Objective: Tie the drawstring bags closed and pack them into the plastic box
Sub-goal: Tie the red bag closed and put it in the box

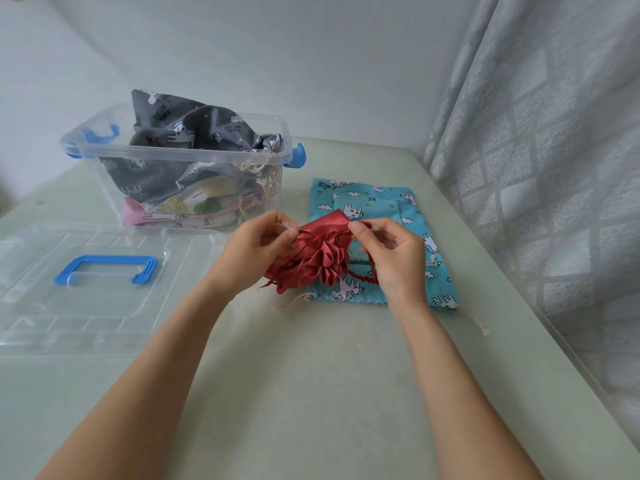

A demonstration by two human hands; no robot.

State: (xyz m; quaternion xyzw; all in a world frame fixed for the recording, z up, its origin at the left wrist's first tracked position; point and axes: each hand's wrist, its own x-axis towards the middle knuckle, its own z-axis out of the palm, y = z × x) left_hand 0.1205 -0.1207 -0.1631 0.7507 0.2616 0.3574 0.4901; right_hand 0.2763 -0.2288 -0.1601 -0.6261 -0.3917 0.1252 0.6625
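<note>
A red satin drawstring bag (317, 256), its mouth gathered into folds, hangs just above the table between both hands. My left hand (258, 245) pinches its cord on the left side. My right hand (389, 252) pinches the cord on the right, and a red cord loops down under that hand. Beneath lie two flat blue drawstring bags (388, 216) printed with white animals, a smaller one on a larger one. The clear plastic box (180, 157) with blue latches stands at the back left, holding a grey printed bag (180, 133) over pink and white ones.
The box's clear lid (104, 282) with a blue handle lies flat at the left, in front of the box. A patterned curtain (540, 150) hangs along the table's right edge. A white wall runs behind the pale green table (311, 393).
</note>
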